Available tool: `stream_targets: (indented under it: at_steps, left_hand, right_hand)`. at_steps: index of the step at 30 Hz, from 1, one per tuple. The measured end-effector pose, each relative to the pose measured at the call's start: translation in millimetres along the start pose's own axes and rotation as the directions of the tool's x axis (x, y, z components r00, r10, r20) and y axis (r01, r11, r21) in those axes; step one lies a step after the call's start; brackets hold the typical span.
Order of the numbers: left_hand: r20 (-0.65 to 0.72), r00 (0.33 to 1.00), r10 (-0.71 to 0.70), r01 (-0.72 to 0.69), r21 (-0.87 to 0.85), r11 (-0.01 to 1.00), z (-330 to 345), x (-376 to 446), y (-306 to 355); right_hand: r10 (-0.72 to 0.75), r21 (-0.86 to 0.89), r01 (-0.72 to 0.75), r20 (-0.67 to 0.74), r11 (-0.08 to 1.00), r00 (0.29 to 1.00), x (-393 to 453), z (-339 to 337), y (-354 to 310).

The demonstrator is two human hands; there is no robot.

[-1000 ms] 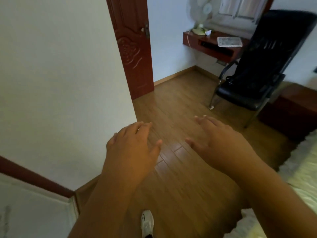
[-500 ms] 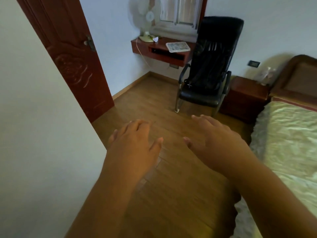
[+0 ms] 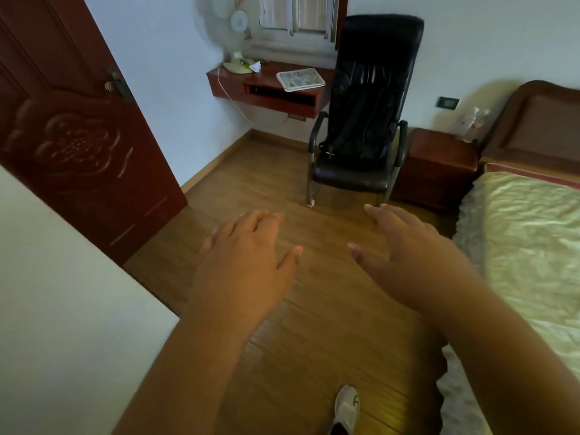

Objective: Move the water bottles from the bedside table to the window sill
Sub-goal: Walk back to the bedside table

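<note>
Since a second ago: view swung right; bed [image 3: 530, 233], bedside surface [image 3: 439, 158] and water bottles [image 3: 470, 124] now in sight.
Left hand [image 3: 244, 265]: fingers spread, holding nothing, over floor.
Right hand [image 3: 405, 246]: likewise empty and spread.
Bottles: upright, faint, at surface's far edge beside headboard, well apart from both hands.
Hazards, judged: black chair [image 3: 364, 120] stands between surface and window sill [image 3: 292, 54]; clear bottles could tip in a hurried grasp.

Bare forearms, no sleeves; left hand [image 3: 243, 265], right hand [image 3: 408, 259] ungloved; white shoe [image 3: 346, 406].
</note>
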State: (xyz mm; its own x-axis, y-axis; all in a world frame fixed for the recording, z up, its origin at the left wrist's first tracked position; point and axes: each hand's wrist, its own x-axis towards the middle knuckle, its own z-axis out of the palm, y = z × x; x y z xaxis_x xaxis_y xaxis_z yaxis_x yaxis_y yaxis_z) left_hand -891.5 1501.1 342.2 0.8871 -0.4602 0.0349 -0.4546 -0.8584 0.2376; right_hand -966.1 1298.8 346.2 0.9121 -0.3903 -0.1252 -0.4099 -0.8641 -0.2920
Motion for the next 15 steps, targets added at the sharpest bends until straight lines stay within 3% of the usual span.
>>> stream_targets:
  at_steps: [15]
  left_hand:
    - [0.038,0.997,0.072,-0.071,-0.017,0.997,26.0,191.7,94.5]
  right_hand:
    - [0.046,0.023,-0.045,-0.041,0.999,0.998,175.4,-57.8,100.4]
